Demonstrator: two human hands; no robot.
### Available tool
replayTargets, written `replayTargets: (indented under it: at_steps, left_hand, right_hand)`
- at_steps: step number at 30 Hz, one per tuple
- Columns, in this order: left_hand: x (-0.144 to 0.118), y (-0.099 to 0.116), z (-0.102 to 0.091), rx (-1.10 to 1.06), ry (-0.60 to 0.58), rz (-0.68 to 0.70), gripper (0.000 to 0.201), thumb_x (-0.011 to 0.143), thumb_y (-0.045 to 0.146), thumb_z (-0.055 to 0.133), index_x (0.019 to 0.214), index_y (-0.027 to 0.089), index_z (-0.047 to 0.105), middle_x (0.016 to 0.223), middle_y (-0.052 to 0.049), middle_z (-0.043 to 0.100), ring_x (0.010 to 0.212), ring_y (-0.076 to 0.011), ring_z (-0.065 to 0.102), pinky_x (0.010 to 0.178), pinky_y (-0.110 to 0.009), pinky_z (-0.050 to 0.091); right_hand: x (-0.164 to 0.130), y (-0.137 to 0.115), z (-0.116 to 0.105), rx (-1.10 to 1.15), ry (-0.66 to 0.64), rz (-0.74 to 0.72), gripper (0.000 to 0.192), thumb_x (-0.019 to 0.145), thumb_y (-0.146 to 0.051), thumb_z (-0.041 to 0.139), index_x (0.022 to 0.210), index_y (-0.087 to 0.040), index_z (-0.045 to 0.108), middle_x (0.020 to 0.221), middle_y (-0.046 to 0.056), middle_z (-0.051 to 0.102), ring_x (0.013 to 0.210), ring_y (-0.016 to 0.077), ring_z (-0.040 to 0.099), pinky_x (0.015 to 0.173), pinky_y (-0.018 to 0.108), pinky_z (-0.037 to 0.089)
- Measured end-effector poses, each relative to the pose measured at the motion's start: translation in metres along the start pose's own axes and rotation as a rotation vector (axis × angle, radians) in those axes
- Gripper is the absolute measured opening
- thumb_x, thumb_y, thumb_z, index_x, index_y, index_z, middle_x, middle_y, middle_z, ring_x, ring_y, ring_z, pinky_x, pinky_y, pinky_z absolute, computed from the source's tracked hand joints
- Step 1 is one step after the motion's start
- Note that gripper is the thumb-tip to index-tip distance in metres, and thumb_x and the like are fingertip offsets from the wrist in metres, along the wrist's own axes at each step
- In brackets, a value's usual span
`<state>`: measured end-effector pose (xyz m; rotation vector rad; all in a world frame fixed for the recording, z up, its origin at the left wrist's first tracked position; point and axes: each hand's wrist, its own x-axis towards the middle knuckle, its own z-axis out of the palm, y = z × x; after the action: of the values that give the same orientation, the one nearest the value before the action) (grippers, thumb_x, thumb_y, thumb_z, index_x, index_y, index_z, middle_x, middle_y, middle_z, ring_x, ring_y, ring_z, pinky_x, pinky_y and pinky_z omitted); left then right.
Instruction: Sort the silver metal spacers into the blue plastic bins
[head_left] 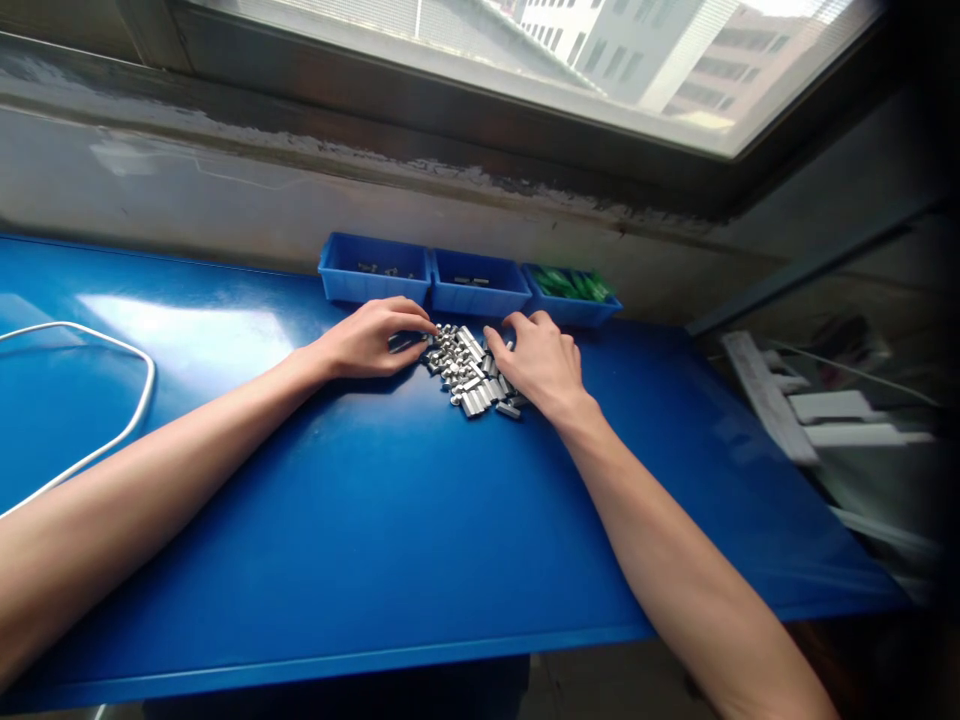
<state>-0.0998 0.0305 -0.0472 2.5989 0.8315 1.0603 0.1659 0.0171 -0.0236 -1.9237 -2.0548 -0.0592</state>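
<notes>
Between my two hands lies a pile of small shiny metal pieces (469, 372), with short screw-like ones on its left and longer hexagonal standoffs on its right. My left hand (371, 338) is at the left edge of the pile. Its thumb and index finger come close together around a small metal bit, whose kind I cannot make out. On the pile's right side rests my right hand (538, 360), fingers bent and apart, touching or just over the standoffs. One loose standoff (508, 410) lies at the near edge of the pile.
Behind the pile stand three joined blue bins: the left bin (375, 288) has small metal parts, the middle bin (480, 299) a few standoffs, the right bin (574, 312) green pieces. A white cable (152, 375) crosses the blue table (420, 540) at left. White parts (840, 420) lie right.
</notes>
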Motion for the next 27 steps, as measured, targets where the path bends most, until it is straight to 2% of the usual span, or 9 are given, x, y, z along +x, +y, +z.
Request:
replayTargets:
  at_steps: [3,9,15,18,22,27]
  left_hand:
    - [0.000,-0.001,0.001,0.013,-0.010,0.032,0.025,0.091,0.024,0.067,0.110,0.017,0.083,0.114,-0.013,0.080,0.102,-0.0252,0.076,0.092,-0.035,0.060]
    - [0.000,0.001,-0.001,0.020,-0.007,0.032,0.020,0.092,0.021,0.068,0.105,0.016,0.083,0.110,-0.011,0.080,0.099,-0.0232,0.076,0.089,-0.032,0.059]
    - [0.000,-0.003,0.000,0.005,0.005,0.021,0.018,0.094,0.022,0.066,0.100,0.016,0.082,0.105,-0.011,0.079,0.094,-0.0222,0.075,0.085,-0.032,0.058]
    - [0.000,-0.005,0.001,0.009,0.000,0.008,0.019,0.096,0.024,0.066,0.103,0.017,0.082,0.105,-0.010,0.079,0.094,-0.0217,0.075,0.085,-0.031,0.058]
    - [0.000,-0.007,0.002,0.018,-0.021,-0.015,0.019,0.100,0.028,0.065,0.104,0.017,0.080,0.105,-0.009,0.077,0.095,-0.0211,0.074,0.086,-0.031,0.057]
    - [0.000,-0.009,0.002,0.029,-0.031,-0.018,0.019,0.102,0.030,0.064,0.105,0.017,0.078,0.105,-0.008,0.075,0.095,-0.0208,0.072,0.086,-0.031,0.056]
  right_hand:
    - [-0.001,-0.003,0.004,0.007,0.006,-0.043,0.035,0.102,-0.046,0.057,0.111,-0.020,0.079,0.115,0.019,0.071,0.093,0.0368,0.074,0.079,0.044,0.054]
    - [0.004,0.003,0.011,0.183,0.060,-0.121,0.026,0.101,-0.032,0.060,0.096,-0.018,0.081,0.102,0.013,0.076,0.091,0.0292,0.074,0.083,0.039,0.053]
    - [0.011,0.011,0.014,0.390,0.071,-0.082,0.017,0.093,-0.027,0.068,0.088,-0.016,0.081,0.092,0.011,0.081,0.077,0.0251,0.075,0.080,0.038,0.057]
    - [0.012,0.011,0.009,0.470,0.042,-0.065,0.016,0.090,-0.025,0.069,0.087,-0.018,0.082,0.090,0.009,0.083,0.080,0.0255,0.078,0.080,0.036,0.059]
    - [0.012,0.013,0.001,0.526,-0.059,-0.055,0.014,0.082,-0.026,0.076,0.089,-0.018,0.084,0.088,0.008,0.084,0.083,0.0261,0.079,0.080,0.034,0.060]
    - [0.015,0.020,0.002,0.654,-0.134,-0.086,0.026,0.080,-0.031,0.080,0.102,-0.017,0.084,0.095,0.009,0.083,0.086,0.0251,0.079,0.081,0.035,0.062]
